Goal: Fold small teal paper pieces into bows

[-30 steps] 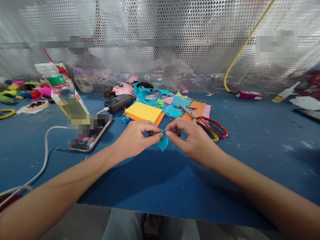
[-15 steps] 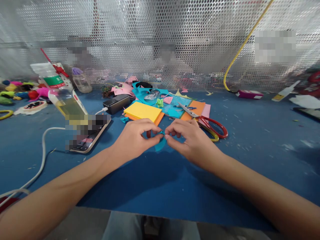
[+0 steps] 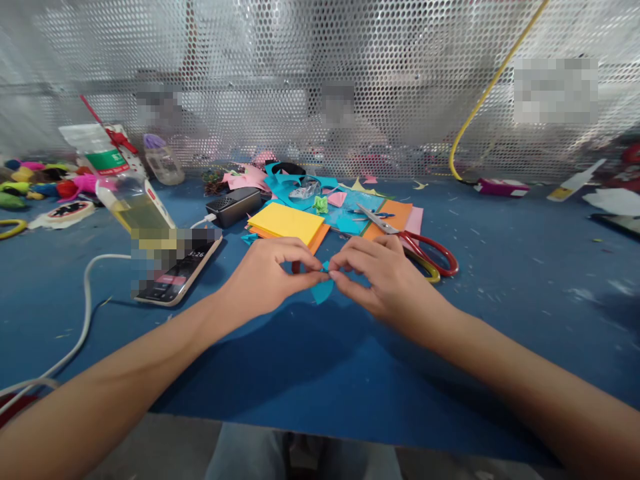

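A small piece of blue paper [image 3: 323,292] is pinched between my two hands above the table, its lower part hanging below the fingertips. My left hand [image 3: 280,270] grips it from the left with thumb and forefinger. From the right, my right hand [image 3: 375,277] holds it the same way, its other fingers curled. The fingertips almost meet, and they hide the paper's upper part. Just behind my hands lies a stack of yellow and orange paper [image 3: 287,223]. Scissors [image 3: 425,250] with red and olive handles rest beyond my right hand, blades pointing away to the left.
Left of my arm, a phone [image 3: 180,273] leans by a bottle [image 3: 127,193]; a white cable [image 3: 86,313] runs along the blue table [image 3: 280,380]. A black box [image 3: 234,207] and paper scraps [image 3: 280,190] lie behind. A perforated metal screen [image 3: 280,80] closes off the back.
Both hands stay in nearly the same place, still pinching the blue paper. Its hanging part has turned slightly and shows a more pointed lower tip. The phone's screen has lit up.
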The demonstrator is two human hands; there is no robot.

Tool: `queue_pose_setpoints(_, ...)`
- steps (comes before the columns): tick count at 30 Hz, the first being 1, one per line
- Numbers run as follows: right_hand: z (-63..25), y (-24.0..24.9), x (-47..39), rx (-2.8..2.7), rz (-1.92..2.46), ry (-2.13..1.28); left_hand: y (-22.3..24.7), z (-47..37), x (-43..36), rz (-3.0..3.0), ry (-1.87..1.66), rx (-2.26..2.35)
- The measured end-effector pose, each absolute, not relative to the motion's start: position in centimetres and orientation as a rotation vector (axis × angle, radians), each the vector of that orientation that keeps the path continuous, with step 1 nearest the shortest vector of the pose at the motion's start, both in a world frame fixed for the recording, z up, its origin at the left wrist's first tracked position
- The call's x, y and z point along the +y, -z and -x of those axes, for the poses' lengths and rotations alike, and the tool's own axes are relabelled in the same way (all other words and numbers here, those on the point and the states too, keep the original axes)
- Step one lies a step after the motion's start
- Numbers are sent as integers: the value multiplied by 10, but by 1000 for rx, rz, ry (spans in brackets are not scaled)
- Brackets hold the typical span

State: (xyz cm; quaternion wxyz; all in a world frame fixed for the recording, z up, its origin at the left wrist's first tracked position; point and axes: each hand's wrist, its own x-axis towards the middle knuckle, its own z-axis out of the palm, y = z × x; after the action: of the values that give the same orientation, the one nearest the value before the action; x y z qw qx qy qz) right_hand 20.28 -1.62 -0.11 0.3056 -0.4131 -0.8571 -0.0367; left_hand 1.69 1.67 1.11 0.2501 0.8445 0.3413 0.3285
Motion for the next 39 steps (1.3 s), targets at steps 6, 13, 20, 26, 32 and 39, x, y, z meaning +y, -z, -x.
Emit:
queue_pose_setpoints(6,-202,-2,-22,-2453,1023,240,-8,-14,20,-2393,-796,843)
queue_pose_setpoints(13,-204,-1,-21,-2475,972,295,-9,-15,18,-2414,-792,846)
queue_pose_setpoints(20,-209,-8,-16,-2240,1006,301,-20,-11,23,-1952,-849,1004)
queue_pose_setpoints(26,-206,-7,-19,-2271,1022,101,-13,-8,33,-1558,-457,922)
queue_pose_setpoints(32,-204,-1,-15,-2173,1135,-376,-7,-8,33,-1651,-217,917)
queue_pose_setpoints(39,-201,25,-6,-2206,1258,-888,-1,-10,30,-2044,-16,1005)
